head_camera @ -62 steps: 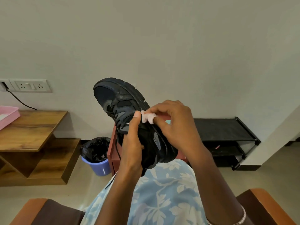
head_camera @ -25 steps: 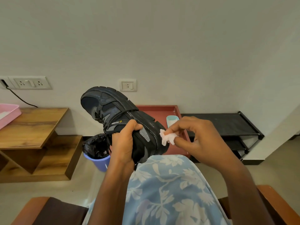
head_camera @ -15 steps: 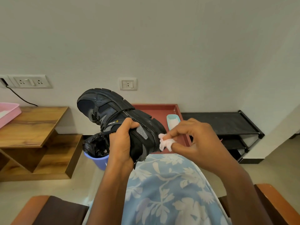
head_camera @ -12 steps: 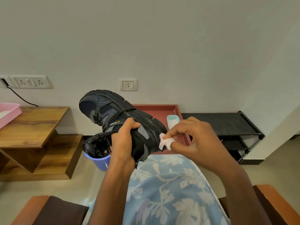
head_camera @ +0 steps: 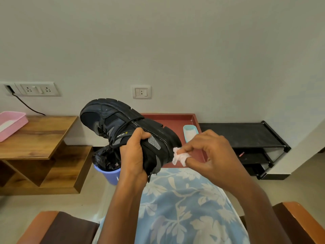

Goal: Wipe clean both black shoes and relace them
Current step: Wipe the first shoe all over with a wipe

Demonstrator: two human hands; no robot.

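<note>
One black shoe (head_camera: 112,120) is held up in front of me, sole turned up and toe pointing to the upper left. My left hand (head_camera: 134,155) grips it around the heel end, thumb over the side. My right hand (head_camera: 212,155) pinches a small crumpled white wipe (head_camera: 179,157) and holds it against the shoe's heel. A black lace (head_camera: 130,123) runs across the sole. The second shoe is not in view.
A red tray (head_camera: 168,118) stands behind the shoe with a pale blue wipe pack (head_camera: 190,133) on it. A blue bin with a black liner (head_camera: 107,166) is below left. There is a wooden shelf unit (head_camera: 38,138) with a pink basket (head_camera: 10,124) at left, and a black shoe rack (head_camera: 246,136) at right.
The shoe has come down from in front of my face and its heel has turned toward my right hand. The wipe went from the shoe's side to its heel.
</note>
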